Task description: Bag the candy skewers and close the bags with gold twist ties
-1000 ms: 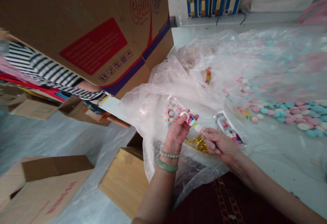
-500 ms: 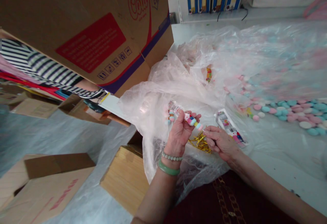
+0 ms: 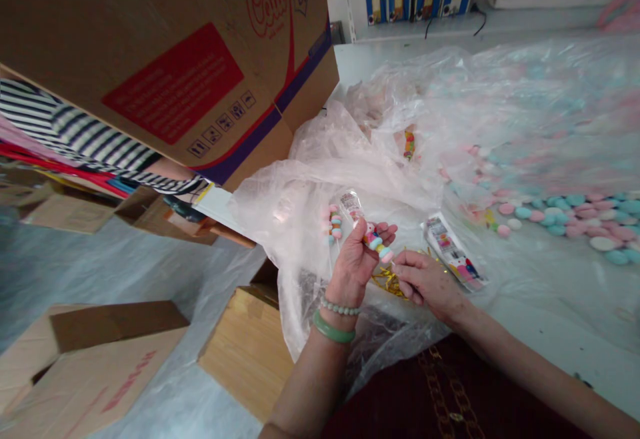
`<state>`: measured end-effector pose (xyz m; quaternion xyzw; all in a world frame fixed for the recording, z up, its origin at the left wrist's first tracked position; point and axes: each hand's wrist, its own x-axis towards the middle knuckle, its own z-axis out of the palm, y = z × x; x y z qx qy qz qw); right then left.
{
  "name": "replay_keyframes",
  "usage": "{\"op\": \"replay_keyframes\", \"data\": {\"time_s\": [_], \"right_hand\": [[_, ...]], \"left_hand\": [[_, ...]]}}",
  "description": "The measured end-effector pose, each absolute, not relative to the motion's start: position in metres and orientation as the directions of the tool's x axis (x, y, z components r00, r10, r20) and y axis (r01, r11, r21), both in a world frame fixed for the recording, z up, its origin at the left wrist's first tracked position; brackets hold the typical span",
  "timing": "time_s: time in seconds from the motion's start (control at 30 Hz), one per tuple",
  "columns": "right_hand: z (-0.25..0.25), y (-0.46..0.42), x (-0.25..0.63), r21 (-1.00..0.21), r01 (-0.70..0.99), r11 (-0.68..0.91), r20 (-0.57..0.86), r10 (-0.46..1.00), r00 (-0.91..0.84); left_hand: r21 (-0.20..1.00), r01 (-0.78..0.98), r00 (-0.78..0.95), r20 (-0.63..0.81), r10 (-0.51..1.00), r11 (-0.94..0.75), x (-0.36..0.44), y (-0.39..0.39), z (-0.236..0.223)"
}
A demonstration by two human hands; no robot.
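My left hand is closed round a clear printed plastic bag and a candy skewer of pink, blue and yellow pieces. The upper part of the skewer appears to lie inside the bag, though my fingers hide some of it. My right hand pinches the thin white stick at the skewer's lower end. Two similar candy skewers lie left of my left hand. Gold twist ties are under and beside my right fingers. Flat printed bags rest to the right of that hand.
Crumpled clear plastic sheeting covers the table. Many loose pastel candies lie at right. A large cola carton stands at left, beside a person in a striped sleeve. Open cardboard boxes sit on the floor.
My right hand has shifted slightly left, nearer the lowest candy piece. The bag's top end has risen and swung right, showing more of the skewers behind it.
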<state>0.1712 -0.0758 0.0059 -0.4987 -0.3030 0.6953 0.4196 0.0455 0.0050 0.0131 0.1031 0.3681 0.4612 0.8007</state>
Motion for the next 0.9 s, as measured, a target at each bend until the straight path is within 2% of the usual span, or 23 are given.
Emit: {"op": "replay_keyframes", "data": {"time_s": [0.1,0.23,0.43,0.67,0.8,0.9], "right_hand": [[0.005,-0.075,0.175,-0.853,-0.288,-0.436,-0.425,0.899,-0.101],[0.005,-0.073,0.179,-0.843,-0.34,-0.417,-0.415,0.906,-0.082],[0.003,-0.073,0.178,-0.817,-0.389,-0.427,-0.417,0.902,-0.114],[0.0,-0.072,0.18,-0.821,-0.381,-0.424,-0.428,0.9,-0.079],[-0.002,-0.071,0.181,-0.833,-0.362,-0.419,-0.426,0.902,-0.063],[-0.001,-0.07,0.179,-0.842,-0.343,-0.416,-0.427,0.903,-0.048]], "left_hand": [[0.559,-0.613,0.344,-0.448,0.825,0.559,0.042,0.005,0.013],[0.647,-0.546,0.297,-0.444,0.845,0.532,0.036,0.009,0.007],[0.596,-0.623,0.303,-0.413,0.859,0.506,0.045,0.008,0.002],[0.533,-0.612,0.379,-0.45,0.808,0.584,0.046,0.004,0.008],[0.577,-0.554,0.381,-0.465,0.799,0.6,0.042,0.009,0.013],[0.673,-0.504,0.318,-0.437,0.841,0.54,0.047,0.007,0.013]]}}
